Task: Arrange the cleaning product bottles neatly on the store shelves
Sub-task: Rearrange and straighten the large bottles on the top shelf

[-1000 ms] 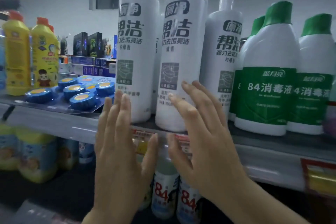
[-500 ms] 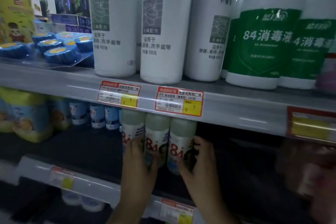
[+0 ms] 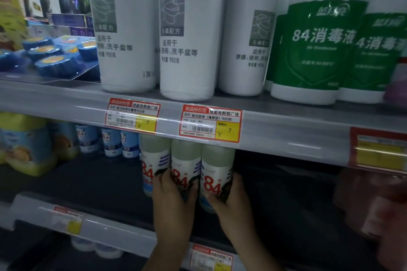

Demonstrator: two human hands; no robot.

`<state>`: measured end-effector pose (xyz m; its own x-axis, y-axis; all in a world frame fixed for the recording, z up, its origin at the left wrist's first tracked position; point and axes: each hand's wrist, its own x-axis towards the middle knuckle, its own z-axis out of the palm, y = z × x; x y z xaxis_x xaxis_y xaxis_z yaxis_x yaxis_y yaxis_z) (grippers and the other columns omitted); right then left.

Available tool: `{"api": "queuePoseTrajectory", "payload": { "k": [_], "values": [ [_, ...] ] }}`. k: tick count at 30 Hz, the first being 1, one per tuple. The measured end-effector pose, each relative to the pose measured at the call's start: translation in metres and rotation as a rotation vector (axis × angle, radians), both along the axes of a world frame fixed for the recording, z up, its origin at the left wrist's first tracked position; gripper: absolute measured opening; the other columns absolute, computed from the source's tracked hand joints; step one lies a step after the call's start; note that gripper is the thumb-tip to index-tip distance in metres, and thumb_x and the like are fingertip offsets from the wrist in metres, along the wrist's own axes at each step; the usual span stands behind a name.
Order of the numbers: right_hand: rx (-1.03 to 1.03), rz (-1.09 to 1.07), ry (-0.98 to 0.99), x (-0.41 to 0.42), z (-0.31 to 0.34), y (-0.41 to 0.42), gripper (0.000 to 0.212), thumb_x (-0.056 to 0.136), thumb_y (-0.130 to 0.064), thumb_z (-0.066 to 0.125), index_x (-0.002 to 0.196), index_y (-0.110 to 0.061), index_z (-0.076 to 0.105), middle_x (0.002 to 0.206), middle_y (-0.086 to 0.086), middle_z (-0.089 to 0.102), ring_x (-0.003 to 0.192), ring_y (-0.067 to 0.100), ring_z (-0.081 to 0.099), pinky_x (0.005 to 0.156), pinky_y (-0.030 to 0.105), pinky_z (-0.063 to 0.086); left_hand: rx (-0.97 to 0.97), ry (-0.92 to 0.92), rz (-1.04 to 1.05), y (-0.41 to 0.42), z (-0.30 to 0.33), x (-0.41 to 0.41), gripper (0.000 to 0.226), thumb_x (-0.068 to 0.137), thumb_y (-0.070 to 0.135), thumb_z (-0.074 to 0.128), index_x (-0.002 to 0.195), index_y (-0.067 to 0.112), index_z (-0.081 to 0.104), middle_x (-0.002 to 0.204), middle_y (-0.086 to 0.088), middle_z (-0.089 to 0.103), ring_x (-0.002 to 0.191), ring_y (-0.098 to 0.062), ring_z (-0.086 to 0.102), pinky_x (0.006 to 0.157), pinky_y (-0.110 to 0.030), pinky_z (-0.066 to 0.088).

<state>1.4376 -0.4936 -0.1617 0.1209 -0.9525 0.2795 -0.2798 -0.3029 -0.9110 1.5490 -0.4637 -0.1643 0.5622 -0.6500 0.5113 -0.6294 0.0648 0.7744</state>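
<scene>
While each hand (image 3: 174, 200) (image 3: 231, 207) grips one, three "84" bottles (image 3: 186, 167) upright, labels outward, touching.

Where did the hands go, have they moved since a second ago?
Yes. Both dropped below the price-tag rail: left hand and right hand now hold 84 bottles.

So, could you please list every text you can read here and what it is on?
"84消毒液": green bottle.
"84": small bottles in both hands.
"洗手盆等", "900克": white bottle.
"商品标价签", "900克", "¥ 7": price tag.
Lower tags, boxes: too blurred.
</scene>
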Motion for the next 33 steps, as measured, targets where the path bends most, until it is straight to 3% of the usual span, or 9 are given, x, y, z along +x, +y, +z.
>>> {"api": "queuePoseTrajectory", "payload": {
  "k": [7, 12, 16, 23, 27, 33],
  "values": [
    [-0.017, 0.006, -0.004, -0.001, -0.001, 0.004, 0.054, 0.08, -0.024, 0.07, 0.123, -0.026, 0.037, 0.121, -0.004, 0.055, 0.106, 0.006, 0.055, 0.079, 0.011, 0.043, -0.015, 0.02, 0.008, 0.002, -0.001, -0.001, 0.066, 0.076, 0.025, 0.073, 0.132, 0.008, 0.043, 0.124, -0.008, 0.048, 0.116, -0.021, 0.047, 0.093, -0.028, 0.04],
    [0.001, -0.045, 0.025, -0.002, -0.001, 0.002, 0.064, 0.075, -0.024, 0.075, 0.129, -0.02, 0.041, 0.125, -0.002, 0.05, 0.111, 0.01, 0.052, 0.091, 0.028, 0.046, -0.075, 0.045, 0.005, 0.008, 0.004, 0.0, 0.058, 0.079, 0.03, 0.069, 0.126, 0.009, 0.044, 0.117, -0.005, 0.05, 0.11, -0.02, 0.049, 0.091, -0.037, 0.048],
    [-0.02, -0.084, 0.061, -0.002, 0.002, 0.002, 0.068, 0.071, -0.026, 0.077, 0.13, -0.02, 0.041, 0.117, -0.006, 0.04, 0.109, 0.008, 0.045, 0.09, 0.024, 0.04, -0.076, 0.029, 0.064, 0.01, 0.005, 0.007, 0.058, 0.077, 0.026, 0.071, 0.124, 0.005, 0.046, 0.116, -0.009, 0.05, 0.112, -0.02, 0.044, 0.092, -0.039, 0.046],
    [0.004, -0.063, 0.003, -0.002, -0.001, -0.002, 0.066, 0.068, -0.023, 0.08, 0.124, -0.02, 0.046, 0.12, -0.002, 0.048, 0.109, 0.012, 0.051, 0.092, 0.031, 0.047, -0.041, 0.17, 0.1, -0.002, 0.002, 0.029, 0.058, 0.087, 0.014, 0.057, 0.138, 0.005, 0.03, 0.137, -0.017, 0.038, 0.126, -0.03, 0.04, 0.102, -0.049, 0.04],
    [0.003, -0.049, -0.005, -0.003, -0.002, -0.002, 0.066, 0.069, -0.022, 0.079, 0.125, -0.021, 0.045, 0.121, -0.002, 0.049, 0.11, 0.013, 0.052, 0.094, 0.034, 0.048, -0.048, 0.274, 0.014, -0.014, 0.003, 0.043, 0.057, 0.082, 0.01, 0.064, 0.132, 0.017, 0.038, 0.125, -0.006, 0.052, 0.115, -0.021, 0.053, 0.094, -0.047, 0.049],
    [0.0, -0.046, -0.012, -0.002, -0.003, -0.001, 0.068, 0.07, -0.021, 0.078, 0.129, -0.02, 0.043, 0.122, -0.003, 0.047, 0.115, 0.015, 0.05, 0.097, 0.04, 0.047, -0.047, 0.234, 0.084, -0.014, -0.002, 0.044, 0.054, 0.079, 0.012, 0.068, 0.126, 0.016, 0.043, 0.119, -0.005, 0.055, 0.11, -0.021, 0.056, 0.089, -0.046, 0.052]
  ]
}}
